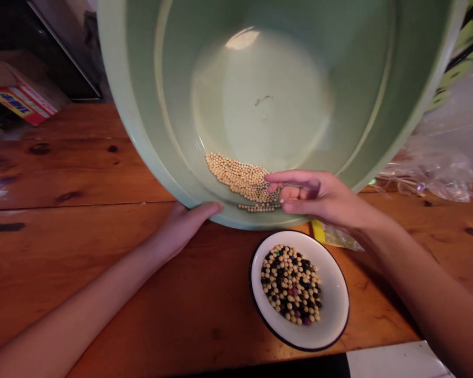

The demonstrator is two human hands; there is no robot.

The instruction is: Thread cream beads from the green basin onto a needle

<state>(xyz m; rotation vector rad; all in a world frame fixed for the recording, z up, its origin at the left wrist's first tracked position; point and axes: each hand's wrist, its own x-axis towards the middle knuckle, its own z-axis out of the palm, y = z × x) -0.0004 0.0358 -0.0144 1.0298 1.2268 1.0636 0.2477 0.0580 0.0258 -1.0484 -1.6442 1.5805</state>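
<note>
A large green basin is tilted toward me, with pale beads gathered along its lower inside. My left hand grips the basin's lower left rim, its thumb over the edge and its other fingers hidden beneath. Inside the lower right of the basin, my right hand is beside the beads, fingers curled and the index finger extended apart from the thumb; no held object shows. Below the basin stands a white bowl with a dark rim, holding mixed pale, black and a few coloured beads.
The wooden table lies under everything. An open cardboard box is at the back left. Clear plastic bags lie at the right, and a yellow-edged packet sits between basin and bowl, partly under my right wrist.
</note>
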